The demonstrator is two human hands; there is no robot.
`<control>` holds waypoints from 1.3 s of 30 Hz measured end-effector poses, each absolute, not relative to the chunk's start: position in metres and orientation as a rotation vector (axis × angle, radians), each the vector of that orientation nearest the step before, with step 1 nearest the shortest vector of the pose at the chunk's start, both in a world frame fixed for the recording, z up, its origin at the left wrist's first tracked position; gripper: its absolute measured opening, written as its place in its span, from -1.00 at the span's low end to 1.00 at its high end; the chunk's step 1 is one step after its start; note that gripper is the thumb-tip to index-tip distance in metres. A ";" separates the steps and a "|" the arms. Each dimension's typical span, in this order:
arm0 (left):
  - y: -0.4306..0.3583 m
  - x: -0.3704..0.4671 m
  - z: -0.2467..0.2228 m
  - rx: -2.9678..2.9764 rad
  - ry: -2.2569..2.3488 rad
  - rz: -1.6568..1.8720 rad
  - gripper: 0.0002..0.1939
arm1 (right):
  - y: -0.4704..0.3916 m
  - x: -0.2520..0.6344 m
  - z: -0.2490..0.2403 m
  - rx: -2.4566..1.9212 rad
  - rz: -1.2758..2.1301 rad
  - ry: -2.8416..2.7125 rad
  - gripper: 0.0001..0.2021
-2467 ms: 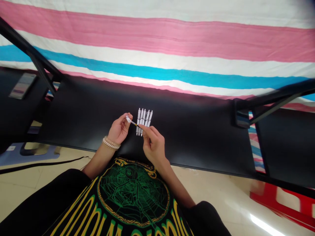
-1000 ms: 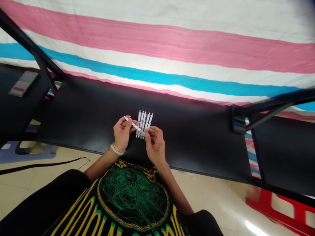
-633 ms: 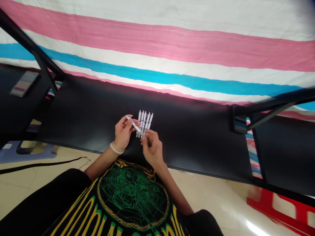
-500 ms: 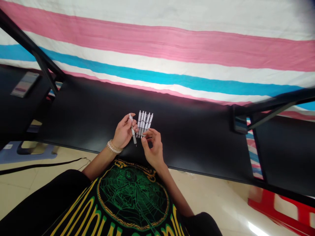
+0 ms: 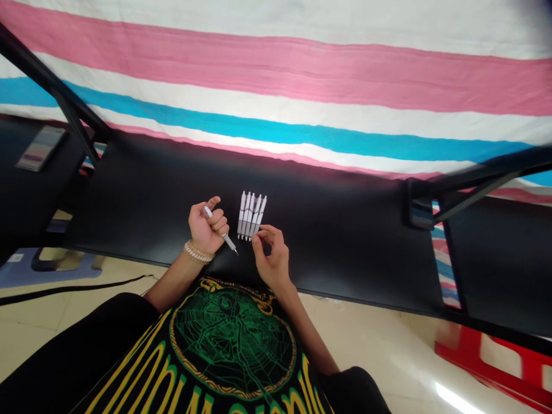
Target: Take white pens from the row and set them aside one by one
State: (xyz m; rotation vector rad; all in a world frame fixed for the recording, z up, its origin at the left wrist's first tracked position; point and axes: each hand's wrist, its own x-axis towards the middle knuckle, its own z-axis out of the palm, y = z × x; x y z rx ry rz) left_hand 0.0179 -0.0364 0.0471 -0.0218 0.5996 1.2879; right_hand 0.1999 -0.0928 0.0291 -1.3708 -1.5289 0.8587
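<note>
On the long black tabletop before a pink-and-blue striped cloth, the left hand fists a slim white plastic pen, tip right and nearward, while the right hand, fingers loosely curled and empty, hovers just near the tidy row of matching white pens.

A white pen is showing in the left hand, whose wrist is wearing a pale beaded bracelet. More white pens are lying on a black table. Behind it a cloth is running in white, pink and bright blue stripes. The shirt is showing black with a green round web pattern ringed in yellow and green-edged yellow lettering. The floor is shining cream, and something red is sitting at the right.
</note>
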 end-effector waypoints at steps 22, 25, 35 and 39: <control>-0.038 0.043 0.033 0.465 0.832 1.195 -0.54 | -0.072 0.204 0.029 -1.369 0.942 -1.706 -0.69; -0.034 0.033 0.018 0.855 1.101 1.208 -0.63 | -0.043 0.231 0.020 -1.557 0.727 -1.563 -0.68; -0.017 0.035 -0.005 1.551 1.501 1.090 -0.75 | 0.015 0.276 -0.008 -1.827 0.292 -1.968 -0.65; -0.001 0.042 -0.005 1.752 1.632 0.979 -0.76 | 0.011 0.273 -0.017 -1.742 0.246 -1.956 -0.61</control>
